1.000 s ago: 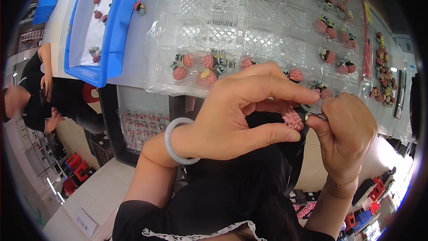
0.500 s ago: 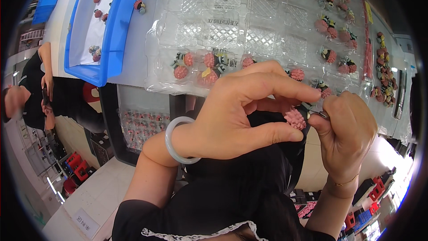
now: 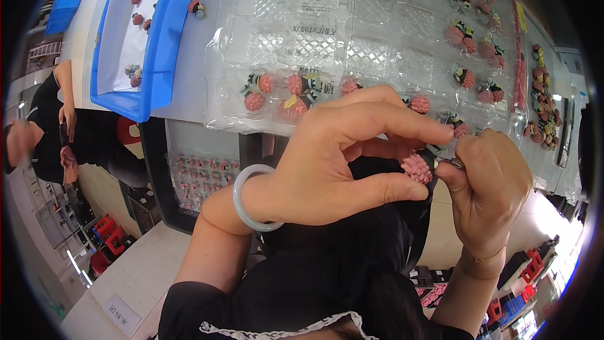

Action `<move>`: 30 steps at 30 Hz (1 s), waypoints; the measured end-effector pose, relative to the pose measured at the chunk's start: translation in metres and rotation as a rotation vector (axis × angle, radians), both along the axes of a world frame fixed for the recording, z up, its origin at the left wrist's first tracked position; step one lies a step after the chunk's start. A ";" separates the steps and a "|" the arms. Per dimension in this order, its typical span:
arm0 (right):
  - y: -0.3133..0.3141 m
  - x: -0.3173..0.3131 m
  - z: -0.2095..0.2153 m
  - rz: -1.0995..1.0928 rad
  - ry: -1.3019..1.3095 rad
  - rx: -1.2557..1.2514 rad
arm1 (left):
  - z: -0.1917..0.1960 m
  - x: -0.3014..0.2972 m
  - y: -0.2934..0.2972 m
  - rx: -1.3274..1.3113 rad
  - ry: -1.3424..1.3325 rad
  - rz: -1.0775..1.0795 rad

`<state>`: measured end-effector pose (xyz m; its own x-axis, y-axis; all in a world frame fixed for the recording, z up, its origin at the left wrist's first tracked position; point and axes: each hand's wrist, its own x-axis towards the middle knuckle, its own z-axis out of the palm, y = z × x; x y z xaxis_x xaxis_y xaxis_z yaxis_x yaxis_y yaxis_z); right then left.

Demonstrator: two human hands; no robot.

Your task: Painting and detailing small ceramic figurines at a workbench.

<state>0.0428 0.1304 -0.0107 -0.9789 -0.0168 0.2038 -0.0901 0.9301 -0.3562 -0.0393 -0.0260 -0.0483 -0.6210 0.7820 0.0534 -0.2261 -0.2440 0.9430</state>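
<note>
My left hand (image 3: 333, 164), with a pale bangle at the wrist, pinches a small figurine (image 3: 417, 168) between thumb and fingers. Its pink, bumpy rounded part faces me; the darker part is mostly hidden by the fingers. Close on the right, my right hand (image 3: 494, 182) is closed around a slim metal tool (image 3: 452, 162). The tool's tip is at the figurine's right side, and its exact kind is hidden. Beyond the hands lies a clear plastic tray (image 3: 258, 16) with moulded pockets. Similar pink-and-dark figurines (image 3: 464, 77) fill its near row and right-hand columns.
A blue bin (image 3: 165, 44) at the left holds several figurines, with others (image 3: 196, 7) beside it on the table. More figurines (image 3: 544, 101) lie at the far right. Lower left, a filled tray (image 3: 204, 176) sits below table level. A co-worker (image 3: 56, 126) is at the left edge.
Both hands, the figurine and the tool stay almost in place. At the left, the co-worker's head and hand have shifted slightly.
</note>
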 end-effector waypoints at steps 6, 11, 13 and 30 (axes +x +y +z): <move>0.005 -0.001 -0.004 0.019 -0.039 -0.107 | 0.001 0.000 -0.001 -0.011 -0.007 -0.021; 0.007 -0.001 -0.002 0.064 -0.026 -0.194 | 0.005 0.001 -0.002 -0.004 -0.078 -0.016; 0.008 0.000 0.001 0.027 -0.002 -0.192 | 0.001 0.001 -0.002 0.035 -0.077 -0.050; 0.003 0.000 -0.002 0.003 0.014 -0.113 | 0.000 0.002 -0.002 0.057 -0.049 -0.058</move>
<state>0.0430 0.1335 -0.0126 -0.9760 0.0039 0.2179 -0.0985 0.8838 -0.4573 -0.0373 -0.0279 -0.0483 -0.5776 0.8133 0.0699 -0.2871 -0.2825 0.9153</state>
